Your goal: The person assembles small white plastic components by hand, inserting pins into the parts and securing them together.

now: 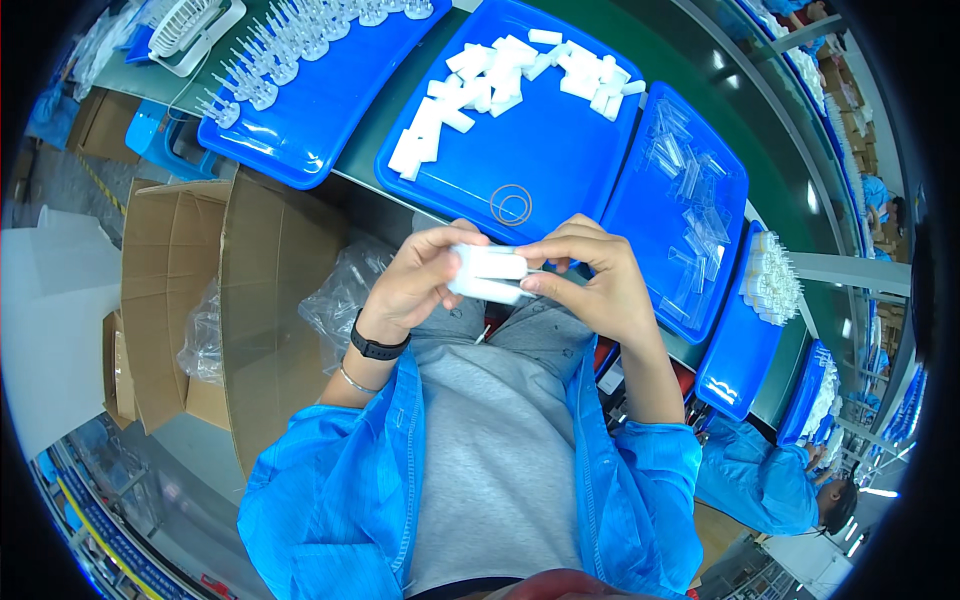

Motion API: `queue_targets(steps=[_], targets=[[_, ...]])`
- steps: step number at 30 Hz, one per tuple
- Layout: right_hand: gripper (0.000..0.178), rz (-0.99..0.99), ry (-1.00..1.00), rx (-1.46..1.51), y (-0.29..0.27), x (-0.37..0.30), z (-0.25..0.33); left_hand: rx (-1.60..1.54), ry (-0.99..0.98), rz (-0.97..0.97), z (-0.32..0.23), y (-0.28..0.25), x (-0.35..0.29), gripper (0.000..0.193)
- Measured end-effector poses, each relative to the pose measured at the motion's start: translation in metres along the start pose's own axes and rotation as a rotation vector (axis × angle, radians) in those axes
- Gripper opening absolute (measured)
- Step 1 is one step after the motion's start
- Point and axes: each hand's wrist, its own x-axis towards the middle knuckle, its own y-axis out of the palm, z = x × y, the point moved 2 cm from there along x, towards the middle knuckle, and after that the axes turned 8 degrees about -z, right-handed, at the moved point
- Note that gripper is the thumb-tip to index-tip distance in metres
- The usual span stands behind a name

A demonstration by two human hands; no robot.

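Observation:
In front of my lap, my left hand (408,282) is closed around the left end of a white block-shaped piece (492,265) with two rounded prongs pointing right. My right hand (606,278) pinches at the right end of that piece, thumb and forefinger together. Something thin shows between those fingertips, too small to name. Just beyond the hands stands a blue tray (570,150) with many loose white blocks (480,85) at its far side. Two thin ring-shaped bands (511,205) lie near its front edge.
Left of it, a blue tray (310,110) bears rows of clear pronged parts (280,50). Rightward, another tray (640,270) holds clear plastic pieces (705,230), and one beyond holds clustered white parts (770,280). An open cardboard box (270,290) stands at my left. A person (765,475) sits at right.

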Motion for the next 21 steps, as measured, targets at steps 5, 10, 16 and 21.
queue_targets(steps=[5, 10, 16, 21], targets=[[0.028, -0.057, -0.006, -0.003, 0.004, -0.002, 0.002, -0.080, -0.065, -0.011, 0.010, -0.004, 0.002, 0.037], [0.027, -0.151, -0.270, -0.160, 0.005, 0.000, 0.007, 0.005, -0.079, -0.101, 0.004, 0.004, 0.001, 0.047], [0.028, -0.185, -0.160, -0.324, -0.024, -0.003, -0.007, 0.209, 0.019, -0.156, -0.006, -0.002, -0.006, 0.036], [0.039, -0.585, -0.154, -0.821, -0.086, 0.008, -0.076, 0.181, 0.052, -0.163, -0.008, 0.006, -0.002, 0.034]])
